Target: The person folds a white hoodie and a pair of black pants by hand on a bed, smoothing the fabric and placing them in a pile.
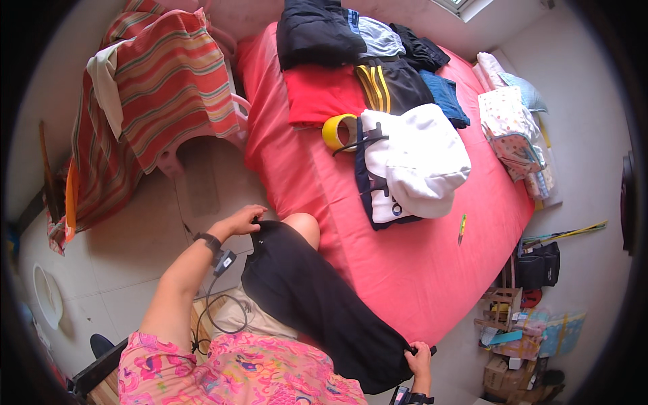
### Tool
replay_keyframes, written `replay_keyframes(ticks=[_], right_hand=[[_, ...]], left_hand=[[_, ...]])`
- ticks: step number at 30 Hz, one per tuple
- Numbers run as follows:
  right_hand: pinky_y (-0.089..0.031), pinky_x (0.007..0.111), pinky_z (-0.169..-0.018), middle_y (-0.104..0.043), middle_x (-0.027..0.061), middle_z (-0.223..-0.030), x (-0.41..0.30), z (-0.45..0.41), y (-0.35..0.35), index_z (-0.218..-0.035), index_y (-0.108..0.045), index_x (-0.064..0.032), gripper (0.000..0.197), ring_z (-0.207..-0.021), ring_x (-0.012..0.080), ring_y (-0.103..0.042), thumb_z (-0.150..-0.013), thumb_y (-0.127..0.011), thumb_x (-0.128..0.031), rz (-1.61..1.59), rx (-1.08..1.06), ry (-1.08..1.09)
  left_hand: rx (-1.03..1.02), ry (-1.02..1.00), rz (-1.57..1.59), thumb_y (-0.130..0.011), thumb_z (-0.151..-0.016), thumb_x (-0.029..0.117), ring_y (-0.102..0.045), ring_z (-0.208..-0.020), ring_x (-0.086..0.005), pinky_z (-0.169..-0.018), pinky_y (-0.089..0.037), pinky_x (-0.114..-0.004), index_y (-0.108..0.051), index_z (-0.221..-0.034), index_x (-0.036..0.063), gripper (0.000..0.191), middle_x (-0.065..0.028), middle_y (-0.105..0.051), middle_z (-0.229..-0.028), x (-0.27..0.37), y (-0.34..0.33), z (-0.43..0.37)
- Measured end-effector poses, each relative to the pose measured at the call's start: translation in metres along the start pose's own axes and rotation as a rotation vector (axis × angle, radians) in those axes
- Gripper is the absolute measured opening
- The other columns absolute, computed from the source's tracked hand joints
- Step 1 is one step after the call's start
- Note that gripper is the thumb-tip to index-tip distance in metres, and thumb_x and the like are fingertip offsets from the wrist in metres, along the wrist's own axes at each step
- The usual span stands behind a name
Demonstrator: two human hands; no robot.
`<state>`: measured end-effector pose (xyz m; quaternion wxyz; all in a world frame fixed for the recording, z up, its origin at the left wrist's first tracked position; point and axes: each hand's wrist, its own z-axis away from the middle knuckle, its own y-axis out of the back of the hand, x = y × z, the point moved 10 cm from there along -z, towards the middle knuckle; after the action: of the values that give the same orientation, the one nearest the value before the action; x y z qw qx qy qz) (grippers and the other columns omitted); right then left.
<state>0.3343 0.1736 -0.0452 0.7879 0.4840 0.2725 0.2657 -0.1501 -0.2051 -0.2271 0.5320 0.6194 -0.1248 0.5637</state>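
A black cloth garment [324, 298] is stretched across my lap, its upper part over my thigh by the bed's edge. My left hand [249, 218] pinches its upper left end between thumb and fingers. At the lower right end, my right hand [419, 357] grips the other edge. Beyond the garment, a folded white hooded sweatshirt [430, 162] lies on a dark folded cloth on the pink bed sheet [400, 283]. A roll of yellow tape [331, 132] leans beside it. Folded red cloth [324, 93] and black trousers with yellow stripes [400, 83] lie farther back.
A small green and yellow cutter or pen [461, 229] lies on the bed. At left, striped cloth [167, 76] drapes a pink plastic chair [172, 162]. Folded jeans [445, 96] and dark clothes [319, 35] lie at the back. Boxes [496, 372] and a black bag [537, 266] stand right.
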Motion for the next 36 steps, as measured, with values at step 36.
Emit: replay_keyframes(ticks=[36], right_hand=[[-0.045,0.035,-0.066,-0.060,0.0154,-0.079,0.006,0.082,0.324,-0.086,-0.056,-0.0026,0.014,-0.075,0.0330,-0.058,-0.078,-0.065,-0.010,-0.052,0.845,0.209]], left_hand=[[0.555,-0.541,-0.366,-0.055,-0.083,-0.002,-0.054,-0.073,-0.0078,-0.068,-0.044,-0.022,-0.059,-0.090,-0.0015,0.007,-0.0032,-0.059,-0.076,0.387,0.277,0.065]])
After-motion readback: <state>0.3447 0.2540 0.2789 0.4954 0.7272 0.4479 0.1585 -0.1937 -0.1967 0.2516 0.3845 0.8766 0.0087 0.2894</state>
